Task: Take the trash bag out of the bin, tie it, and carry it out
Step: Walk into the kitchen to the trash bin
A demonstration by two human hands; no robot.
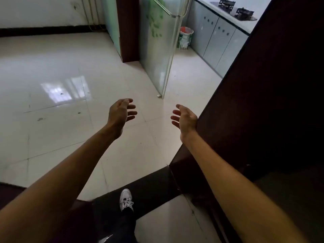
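Observation:
A small bin (185,39) with a white and green patterned side stands far ahead on the kitchen floor, beside the cabinets. A red trash bag (186,30) lines its top. My left hand (121,111) and my right hand (185,120) are stretched out in front of me over the tiled floor, palms facing each other. Both hands have their fingers apart and hold nothing. The bin is well beyond both hands.
A frosted glass door (157,50) stands ajar between me and the bin. A dark wooden door frame (263,102) fills the right side. Grey cabinets (215,41) with a gas stove (236,9) line the kitchen. A dark threshold strip (154,190) crosses the floor by my white shoe (125,199).

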